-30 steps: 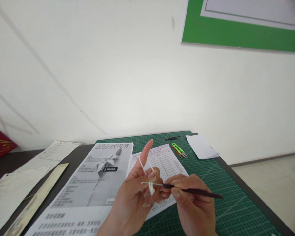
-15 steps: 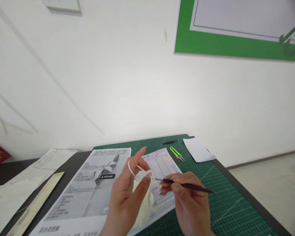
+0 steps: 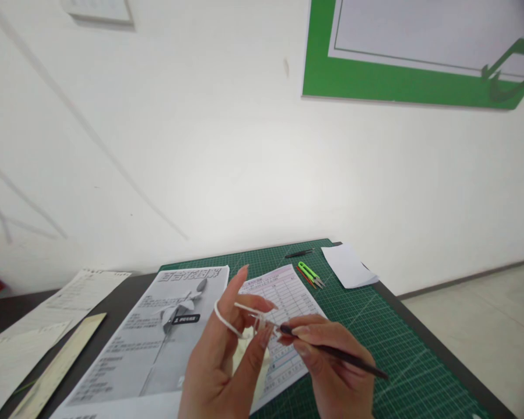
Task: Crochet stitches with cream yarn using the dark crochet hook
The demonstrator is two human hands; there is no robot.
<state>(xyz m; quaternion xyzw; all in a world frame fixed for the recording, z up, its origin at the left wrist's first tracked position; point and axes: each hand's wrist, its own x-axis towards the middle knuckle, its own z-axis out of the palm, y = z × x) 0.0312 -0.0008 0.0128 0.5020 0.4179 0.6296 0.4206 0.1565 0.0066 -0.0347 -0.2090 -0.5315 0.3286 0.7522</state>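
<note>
White yarn [image 3: 248, 309] loops round the raised index finger of my left hand [image 3: 225, 364]. The thumb and another finger of that hand pinch the yarn near the hook's tip. A crochet hook [image 3: 353, 359] with a dark handle lies in my right hand [image 3: 336, 355], gripped like a pencil, its metal end pointing left into the yarn at my left fingertips. Fingers partly hide the stitches there, too small to make out. Behind my left thumb shows a pale cream bundle [image 3: 262, 381], apparently yarn, partly covered by the hand.
Under my hands are a printed table sheet [image 3: 283, 285] and a flower instruction sheet [image 3: 131, 349] on a green cutting mat [image 3: 402, 349]. Green thread snips [image 3: 308, 272], dark tweezers [image 3: 299, 254] and white paper [image 3: 348, 266] lie behind. Handwritten sheets [image 3: 82, 297] and a pale strip [image 3: 61, 366] are left.
The hook now tilts more steeply, handle end lower, and my right hand is closer to my left fingertips. The loose white loop below my left thumb no longer shows. The view has shifted slightly.
</note>
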